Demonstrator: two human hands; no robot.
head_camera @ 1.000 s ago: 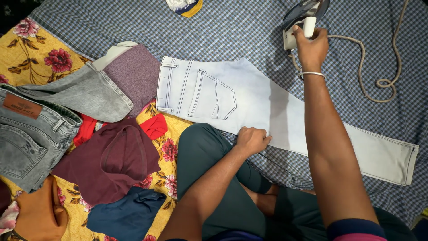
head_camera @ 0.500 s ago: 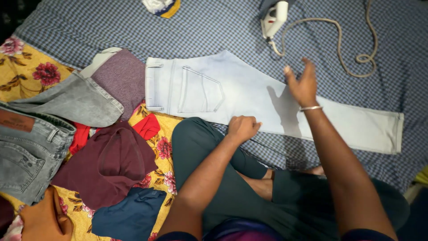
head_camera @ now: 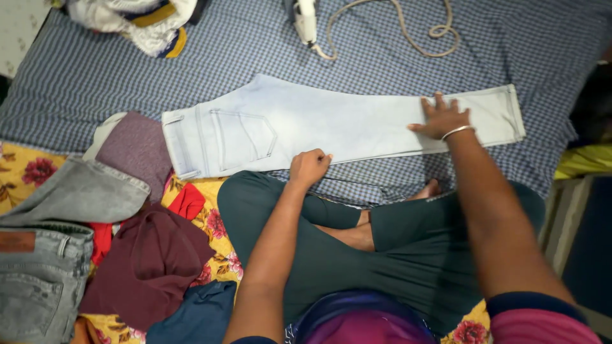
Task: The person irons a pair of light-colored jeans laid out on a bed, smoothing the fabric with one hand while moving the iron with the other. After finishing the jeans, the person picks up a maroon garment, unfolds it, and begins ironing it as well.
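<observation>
Denim, pale and folded leg on leg, lies flat across the checked blue cloth (head_camera: 127,70), its waistband beside the heap of folded clothes (head_camera: 121,210). Left hand (head_camera: 309,167), grip clenched, pins the pale jeans (head_camera: 331,124) at their near edge. Right hand (head_camera: 443,118) has left the iron (head_camera: 305,19), now parked beyond the far edge, and presses open-palmed near the hem; open cloth lies past it.

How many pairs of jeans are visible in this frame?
2: pale blue denim jeans spread on the checked cloth under both hands, and grey denim jeans at the lower left edge. Others may be hidden in the pile.
</observation>
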